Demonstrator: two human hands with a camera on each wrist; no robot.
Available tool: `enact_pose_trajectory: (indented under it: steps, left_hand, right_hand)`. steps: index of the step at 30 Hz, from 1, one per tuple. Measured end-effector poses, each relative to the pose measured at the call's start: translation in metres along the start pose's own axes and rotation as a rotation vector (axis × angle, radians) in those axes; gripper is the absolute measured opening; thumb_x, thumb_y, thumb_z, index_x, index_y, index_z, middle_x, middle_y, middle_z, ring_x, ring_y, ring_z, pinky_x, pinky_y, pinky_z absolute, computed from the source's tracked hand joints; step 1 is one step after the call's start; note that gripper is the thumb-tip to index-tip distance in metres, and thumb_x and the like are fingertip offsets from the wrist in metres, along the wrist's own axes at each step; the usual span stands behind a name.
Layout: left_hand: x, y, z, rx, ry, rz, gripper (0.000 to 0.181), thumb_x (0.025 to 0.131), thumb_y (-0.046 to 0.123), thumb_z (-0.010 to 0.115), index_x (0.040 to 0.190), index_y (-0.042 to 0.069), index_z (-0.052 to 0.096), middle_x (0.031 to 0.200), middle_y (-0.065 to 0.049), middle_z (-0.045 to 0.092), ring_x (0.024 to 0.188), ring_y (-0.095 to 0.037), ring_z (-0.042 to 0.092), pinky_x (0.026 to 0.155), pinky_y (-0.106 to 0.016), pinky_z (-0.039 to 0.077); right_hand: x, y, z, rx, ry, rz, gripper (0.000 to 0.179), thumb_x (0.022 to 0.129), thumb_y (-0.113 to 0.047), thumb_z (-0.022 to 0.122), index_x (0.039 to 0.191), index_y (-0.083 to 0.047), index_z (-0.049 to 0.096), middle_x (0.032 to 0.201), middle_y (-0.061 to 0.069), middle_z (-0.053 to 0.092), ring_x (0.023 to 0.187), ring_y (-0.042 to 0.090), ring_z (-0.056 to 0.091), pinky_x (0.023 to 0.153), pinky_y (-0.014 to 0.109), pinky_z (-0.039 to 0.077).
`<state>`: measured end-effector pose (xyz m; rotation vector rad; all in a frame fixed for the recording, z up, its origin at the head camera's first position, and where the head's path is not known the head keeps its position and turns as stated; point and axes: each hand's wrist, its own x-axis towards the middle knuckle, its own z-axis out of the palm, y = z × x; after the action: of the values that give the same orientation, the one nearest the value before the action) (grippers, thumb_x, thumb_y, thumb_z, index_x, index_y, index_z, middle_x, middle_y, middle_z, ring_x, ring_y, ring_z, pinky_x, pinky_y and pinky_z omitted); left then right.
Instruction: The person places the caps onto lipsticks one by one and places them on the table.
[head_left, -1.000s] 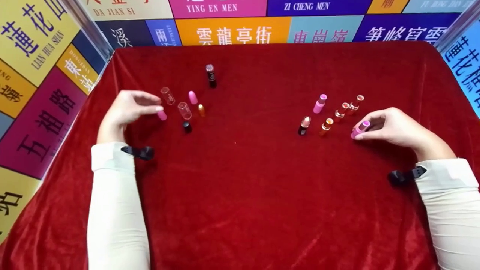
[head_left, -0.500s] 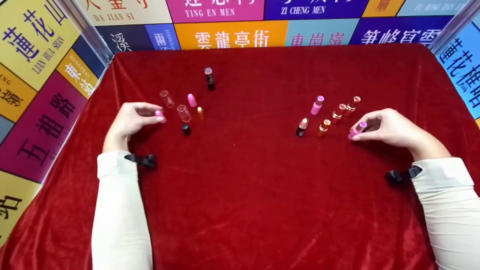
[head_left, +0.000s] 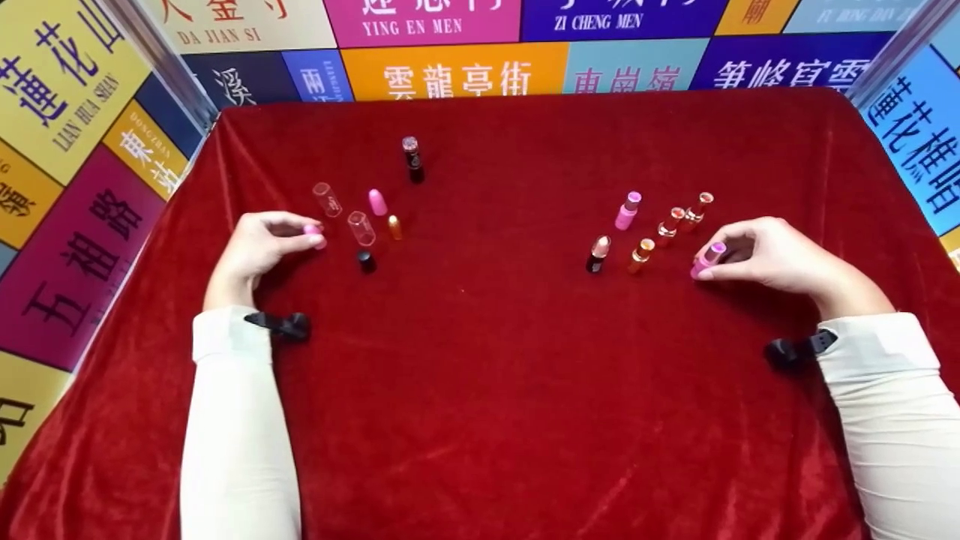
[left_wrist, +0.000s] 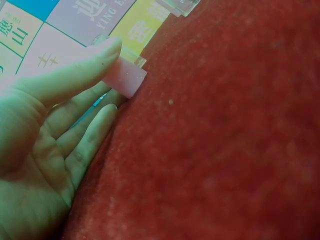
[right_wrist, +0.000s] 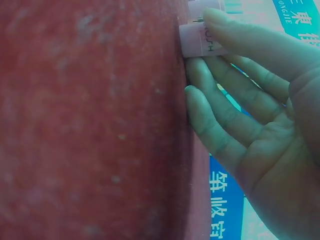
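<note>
In the head view my left hand [head_left: 255, 247] pinches a small pink lipstick cap [head_left: 315, 237] between thumb and fingers, close over the cloth at the left. The left wrist view shows the cap [left_wrist: 125, 77] under the thumb tip, its lower end right at the cloth. At the right, my right hand [head_left: 780, 259] holds an uncapped pink lipstick [head_left: 707, 261] upright by its base. Lettering shows on that base [right_wrist: 197, 41] in the right wrist view. Beside it stand a gold lipstick [head_left: 641, 255], two red-tipped lipsticks [head_left: 670, 227], another pink lipstick [head_left: 628, 211] and a black-based lipstick [head_left: 598, 255].
Near my left hand are two clear caps [head_left: 361, 229], a pink cap [head_left: 377, 201], a gold cap [head_left: 394, 227] and a black cap [head_left: 365, 261]. A dark lipstick tube [head_left: 412, 159] stands farther back. Red velvet cloth [head_left: 465, 390] covers the table; lettered panels [head_left: 457, 71] surround it.
My left hand has come slightly nearer to me, and the pink cap in it has tilted with the fingers. The right hand keeps its hold on the pink lipstick. The head view has shifted a little.
</note>
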<state>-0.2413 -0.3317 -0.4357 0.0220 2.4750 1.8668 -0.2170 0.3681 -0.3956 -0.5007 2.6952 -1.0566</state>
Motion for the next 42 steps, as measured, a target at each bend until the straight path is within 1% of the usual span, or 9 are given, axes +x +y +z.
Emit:
enact_pose_trajectory:
  steps: [6,9,13,17,20,24,29,37,42]
  left_hand:
    - [-0.007,0.014,0.004,0.016,-0.009,-0.006,0.033,0.088,0.000,0.085,0.116,-0.014,0.075,0.088,0.008,0.080,0.083,-0.003,0.076,0.078,-0.016,0.058]
    - [-0.009,0.018,0.005,0.023,-0.013,-0.003,0.033,0.089,0.000,0.085,0.116,-0.014,0.075,0.088,0.008,0.080,0.084,-0.003,0.075,0.078,-0.016,0.058]
    - [-0.005,0.009,0.002,0.015,0.003,-0.009,0.031,0.089,0.001,0.085,0.116,-0.012,0.076,0.088,0.010,0.080,0.084,-0.002,0.076,0.078,-0.015,0.057]
    - [-0.002,0.001,0.000,-0.011,0.010,-0.013,0.031,0.089,-0.002,0.085,0.116,-0.013,0.076,0.088,0.009,0.080,0.083,-0.003,0.076,0.078,-0.016,0.058]
    - [-0.003,0.004,0.003,-0.014,0.002,-0.009,0.031,0.089,-0.002,0.085,0.116,-0.013,0.075,0.088,0.007,0.080,0.083,-0.004,0.077,0.078,-0.016,0.058]
    - [-0.010,0.017,0.007,-0.009,-0.002,-0.002,0.029,0.088,-0.001,0.085,0.114,-0.013,0.076,0.089,0.007,0.080,0.084,-0.004,0.076,0.078,-0.016,0.057]
    - [-0.015,0.024,0.008,-0.014,0.004,0.015,0.028,0.088,-0.003,0.085,0.111,-0.014,0.076,0.090,0.007,0.081,0.085,-0.003,0.075,0.078,-0.015,0.057]
    - [0.000,0.004,0.003,-0.020,0.015,0.013,0.031,0.089,0.002,0.086,0.114,-0.012,0.076,0.093,0.006,0.081,0.089,-0.004,0.075,0.081,-0.016,0.057]
    - [-0.002,0.009,-0.013,-0.175,0.031,0.010,0.023,0.091,0.000,0.083,0.111,-0.011,0.077,0.093,-0.004,0.082,0.083,-0.012,0.079,0.077,-0.023,0.062]
  right_hand:
    - [-0.007,-0.019,-0.013,-0.048,-0.022,-0.018,0.018,0.082,-0.011,0.094,0.091,-0.009,0.078,0.082,-0.003,0.076,0.077,0.004,0.070,0.073,0.011,0.053]
    - [-0.004,-0.035,-0.018,-0.046,0.008,-0.042,0.018,0.083,-0.009,0.093,0.091,-0.008,0.077,0.083,-0.003,0.076,0.078,0.005,0.070,0.073,0.012,0.053]
    - [0.011,-0.063,-0.022,-0.036,0.072,-0.092,0.019,0.084,-0.006,0.092,0.095,-0.007,0.077,0.085,-0.006,0.075,0.079,0.004,0.070,0.073,0.011,0.053]
    - [0.030,-0.092,-0.018,0.001,0.096,-0.135,0.021,0.085,-0.003,0.090,0.103,-0.002,0.077,0.088,-0.011,0.076,0.080,0.000,0.072,0.074,0.011,0.055]
    - [0.040,-0.111,-0.012,0.016,0.094,-0.154,0.024,0.087,-0.005,0.089,0.108,-0.001,0.079,0.089,-0.009,0.078,0.079,0.000,0.073,0.068,0.012,0.056]
    - [0.051,-0.129,0.000,0.011,0.082,-0.179,0.026,0.087,-0.010,0.090,0.109,-0.003,0.080,0.092,0.000,0.080,0.078,0.000,0.073,0.066,0.012,0.055]
    - [0.059,-0.138,0.016,0.007,0.069,-0.205,0.024,0.086,-0.014,0.091,0.107,-0.005,0.082,0.096,0.006,0.080,0.081,0.002,0.073,0.074,0.012,0.056]
    - [0.063,-0.131,0.029,-0.024,0.030,-0.180,0.019,0.089,-0.016,0.089,0.105,-0.010,0.084,0.096,0.007,0.081,0.080,0.000,0.072,0.074,0.011,0.055]
    - [0.068,-0.133,0.033,-0.032,0.024,-0.181,0.017,0.090,-0.016,0.088,0.105,-0.011,0.084,0.096,0.007,0.081,0.081,0.001,0.073,0.074,0.011,0.055]
